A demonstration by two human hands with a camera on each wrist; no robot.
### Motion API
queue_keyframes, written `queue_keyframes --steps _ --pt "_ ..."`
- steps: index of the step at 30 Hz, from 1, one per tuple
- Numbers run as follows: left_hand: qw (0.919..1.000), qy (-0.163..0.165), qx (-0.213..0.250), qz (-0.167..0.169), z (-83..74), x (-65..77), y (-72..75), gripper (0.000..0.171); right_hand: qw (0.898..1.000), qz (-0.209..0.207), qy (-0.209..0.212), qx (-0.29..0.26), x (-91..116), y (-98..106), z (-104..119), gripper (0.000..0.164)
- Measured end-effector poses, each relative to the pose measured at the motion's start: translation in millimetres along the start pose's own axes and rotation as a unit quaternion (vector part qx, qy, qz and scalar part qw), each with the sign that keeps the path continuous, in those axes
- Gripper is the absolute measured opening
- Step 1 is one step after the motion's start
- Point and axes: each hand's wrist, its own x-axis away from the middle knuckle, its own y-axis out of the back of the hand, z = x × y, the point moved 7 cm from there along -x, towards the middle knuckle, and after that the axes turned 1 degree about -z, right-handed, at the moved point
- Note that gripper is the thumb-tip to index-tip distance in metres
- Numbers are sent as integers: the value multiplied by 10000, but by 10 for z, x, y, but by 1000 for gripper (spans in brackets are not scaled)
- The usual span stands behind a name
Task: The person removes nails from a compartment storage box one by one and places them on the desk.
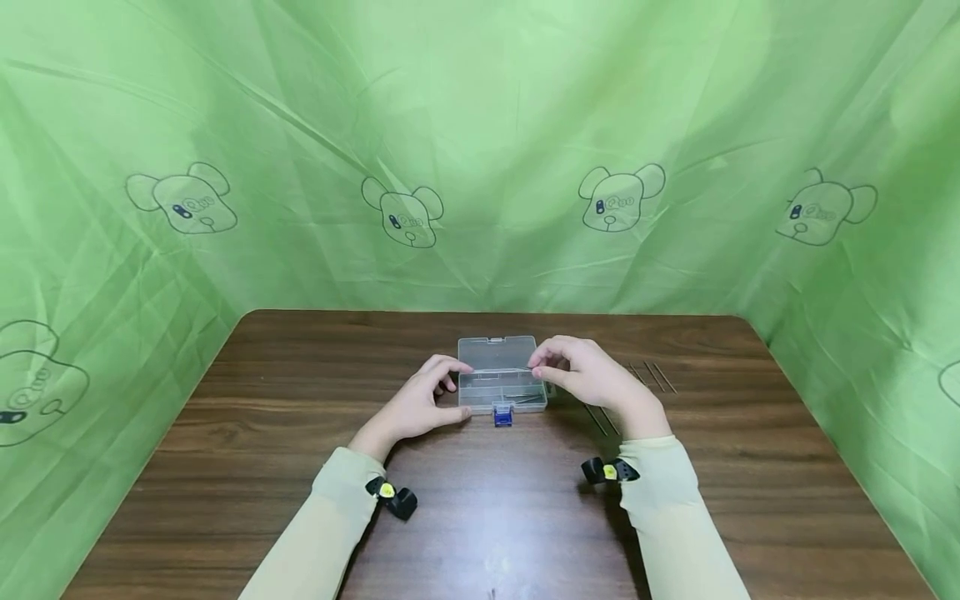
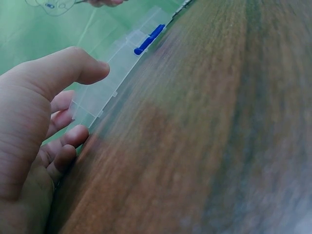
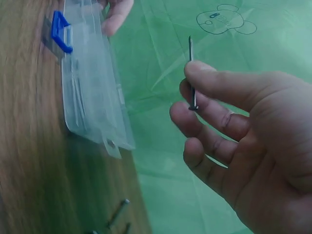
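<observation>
A clear plastic divided box (image 1: 478, 393) lies on the table with its lid (image 1: 487, 353) raised at the back and a blue latch (image 1: 502, 416) at the front. My left hand (image 1: 420, 400) holds the box's left side, thumb by the front corner and fingertips farther back along the edge. Between thumb and fingers, my right hand (image 1: 588, 373) pinches a nail (image 3: 190, 51) over the box's right part; in the right wrist view its point is up and its head down. Other nails (image 1: 522, 398) lie in a right-hand compartment.
Several loose nails (image 1: 660, 377) lie on the brown wooden table (image 1: 300, 417), right of the box and partly behind the right hand. Green cloth (image 1: 487, 125) with printed bear heads hangs along the back and both sides.
</observation>
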Motion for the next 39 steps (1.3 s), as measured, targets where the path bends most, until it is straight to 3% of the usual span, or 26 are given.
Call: queue_keyframes --steps 6,12,21,30,39 --pt "10000 0 -35 -17 -11 4 -9 63 9994 -303 43 136 153 214 -12 7" --pt "10000 4 -49 -24 -22 1 0 63 9968 -661 -358 287 402 426 -130 15" --pt "10000 24 -66 -7 -11 -3 -6 64 9858 -1344 -953 314 878 571 -448 12" --pt "10000 64 -56 2 -7 5 -7 63 9807 -1060 -1598 394 1112 583 -761 17" --pt "9999 84 -58 7 -10 0 -6 64 9824 -602 -1764 133 1144 450 -988 18"
